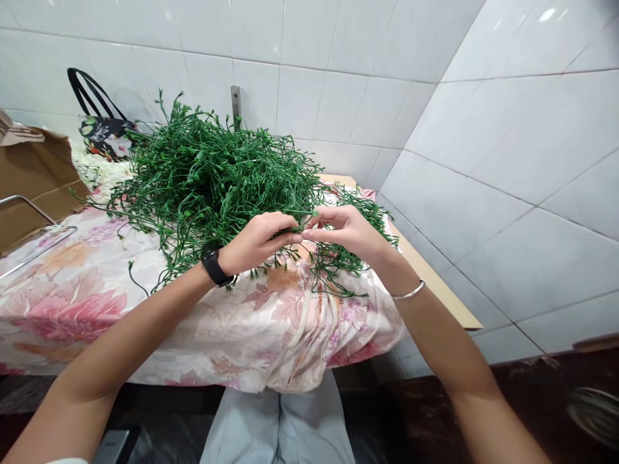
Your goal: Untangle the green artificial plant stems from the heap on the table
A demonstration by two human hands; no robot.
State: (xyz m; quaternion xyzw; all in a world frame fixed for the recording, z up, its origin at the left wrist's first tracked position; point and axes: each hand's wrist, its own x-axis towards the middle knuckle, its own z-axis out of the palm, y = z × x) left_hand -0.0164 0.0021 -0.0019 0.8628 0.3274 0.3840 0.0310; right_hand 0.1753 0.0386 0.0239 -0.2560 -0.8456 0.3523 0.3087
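Observation:
A large heap of green plastic-looking stems (217,167) with small budded tips lies on the floral tablecloth (193,341). In front of the heap my left hand (264,238), with a black band at the wrist, is closed in a pinch on thin green stems. Right beside it, fingertips almost meeting, is my right hand (345,232). Its thumb and forefinger are pinched at a stem end, with a small green tip showing near them. A smaller spread of stems (348,258) lies under and behind my right hand. The exact points of grip are partly hidden by my fingers.
At the far left stand a cardboard box (33,180) and a bent metal wire frame (43,238). A black floral bag (106,135) leans by the tiled wall, with white flowers (104,173) before it. A bare board edge (435,277) shows at the right.

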